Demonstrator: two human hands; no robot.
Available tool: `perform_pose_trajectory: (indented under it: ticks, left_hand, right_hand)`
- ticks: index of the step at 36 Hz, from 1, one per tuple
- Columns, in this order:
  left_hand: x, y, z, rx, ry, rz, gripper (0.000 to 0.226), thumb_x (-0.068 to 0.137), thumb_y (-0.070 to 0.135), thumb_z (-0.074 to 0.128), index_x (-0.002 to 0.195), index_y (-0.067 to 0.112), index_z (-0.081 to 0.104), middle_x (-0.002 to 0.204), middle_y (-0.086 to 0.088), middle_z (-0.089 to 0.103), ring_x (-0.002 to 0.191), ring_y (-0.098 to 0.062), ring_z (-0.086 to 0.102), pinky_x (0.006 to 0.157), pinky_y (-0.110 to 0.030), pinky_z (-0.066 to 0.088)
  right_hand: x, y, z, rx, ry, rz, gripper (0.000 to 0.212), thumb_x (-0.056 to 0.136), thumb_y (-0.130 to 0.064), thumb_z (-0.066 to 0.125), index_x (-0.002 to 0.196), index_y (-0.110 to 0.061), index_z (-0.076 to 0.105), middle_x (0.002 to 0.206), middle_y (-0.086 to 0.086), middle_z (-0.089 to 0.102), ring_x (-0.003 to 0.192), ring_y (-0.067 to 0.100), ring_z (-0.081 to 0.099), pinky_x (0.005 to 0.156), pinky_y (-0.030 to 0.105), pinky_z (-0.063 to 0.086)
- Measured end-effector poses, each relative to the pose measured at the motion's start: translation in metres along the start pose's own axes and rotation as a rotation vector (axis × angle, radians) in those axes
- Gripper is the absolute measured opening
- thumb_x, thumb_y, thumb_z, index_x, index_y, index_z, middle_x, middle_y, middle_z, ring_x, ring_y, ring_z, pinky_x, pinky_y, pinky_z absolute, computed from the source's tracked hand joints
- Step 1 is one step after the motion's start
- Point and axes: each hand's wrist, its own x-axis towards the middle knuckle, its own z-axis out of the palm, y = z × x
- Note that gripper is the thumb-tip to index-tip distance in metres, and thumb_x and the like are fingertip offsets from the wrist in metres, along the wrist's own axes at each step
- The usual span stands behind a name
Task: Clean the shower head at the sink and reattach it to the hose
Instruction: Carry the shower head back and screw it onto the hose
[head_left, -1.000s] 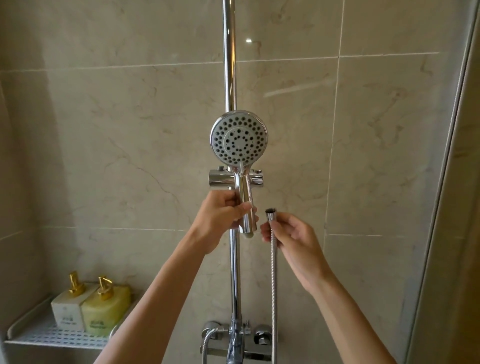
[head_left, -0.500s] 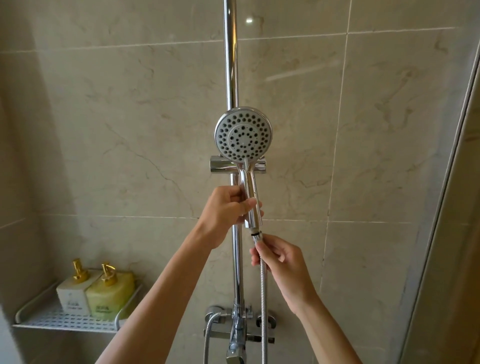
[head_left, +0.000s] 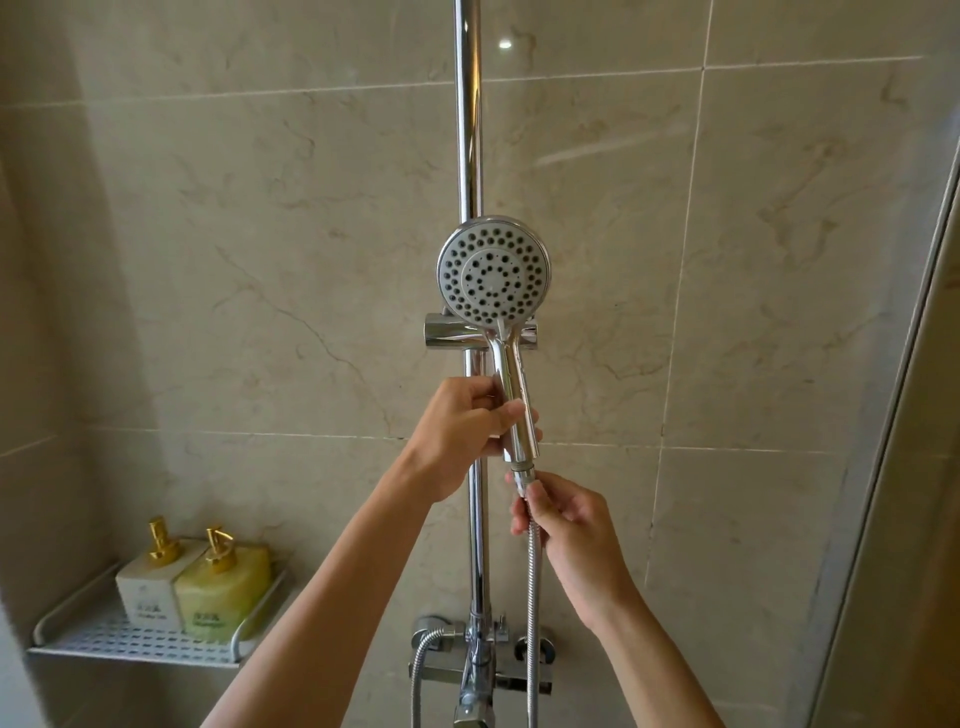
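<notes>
The chrome shower head (head_left: 493, 271) with its round grey nozzle face stands upright in front of the vertical rail (head_left: 469, 130), by the chrome holder bracket (head_left: 447, 336). My left hand (head_left: 462, 431) grips the lower part of its handle. Just below, my right hand (head_left: 563, 525) pinches the end fitting of the metal hose (head_left: 530, 613) and holds it against the threaded bottom of the handle. The hose hangs straight down from my fingers. Whether the fitting is threaded on is hidden by my fingers.
The chrome mixer valve (head_left: 480, 660) sits on the wall below, with a second hose (head_left: 423, 670) curving off its left side. A white perforated shelf (head_left: 119, 642) at lower left carries two square pump bottles (head_left: 195, 590). A glass partition edge (head_left: 904, 415) runs along the right.
My right hand brought the hose end from beside the handle to directly under it, touching its bottom. The view shifted slightly; my left hand kept its grip on the handle.
</notes>
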Motion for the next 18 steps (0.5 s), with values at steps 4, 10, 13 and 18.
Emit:
perform_pose_trajectory:
  ticks: [4, 10, 13, 18]
  left_hand:
    - [-0.0030, 0.0023, 0.0012, -0.011, -0.051, 0.001, 0.010, 0.095, -0.004, 0.054, 0.093, -0.004, 0.064, 0.090, -0.020, 0.071, 0.089, -0.039, 0.074, 0.074, -0.043, 0.063]
    - [-0.0051, 0.0045, 0.0039, -0.025, -0.041, 0.009, 0.011, 0.095, -0.006, 0.054, 0.093, -0.003, 0.064, 0.087, -0.017, 0.071, 0.085, -0.034, 0.074, 0.071, -0.041, 0.063]
    - [-0.0057, 0.0058, 0.0047, -0.016, -0.029, 0.019, 0.011, 0.095, -0.006, 0.054, 0.093, -0.003, 0.064, 0.089, -0.019, 0.071, 0.089, -0.039, 0.073, 0.076, -0.047, 0.063]
    - [-0.0078, 0.0084, 0.0075, 0.007, -0.019, 0.024, 0.009, 0.094, -0.006, 0.055, 0.093, -0.003, 0.064, 0.090, -0.019, 0.071, 0.088, -0.037, 0.073, 0.072, -0.040, 0.063]
  right_hand:
    - [-0.0009, -0.0048, -0.0029, 0.337, -0.133, 0.147, 0.025, 0.098, -0.010, 0.051, 0.100, 0.004, 0.072, 0.080, 0.018, 0.053, 0.064, 0.019, 0.045, 0.070, 0.034, 0.043]
    - [-0.0007, -0.0088, -0.0017, 0.402, -0.197, 0.139, 0.049, 0.096, -0.027, 0.059, 0.119, 0.016, 0.058, 0.068, 0.005, 0.045, 0.064, 0.018, 0.039, 0.070, 0.031, 0.040]
    - [-0.0009, -0.0092, 0.0008, 0.359, -0.148, 0.091, 0.039, 0.092, -0.020, 0.069, 0.117, 0.007, 0.056, 0.067, 0.004, 0.045, 0.063, 0.018, 0.041, 0.072, 0.032, 0.042]
    - [-0.0035, -0.0067, 0.0010, 0.342, -0.082, 0.084, 0.014, 0.097, -0.016, 0.061, 0.099, -0.002, 0.059, 0.075, 0.015, 0.056, 0.068, 0.024, 0.049, 0.075, 0.035, 0.045]
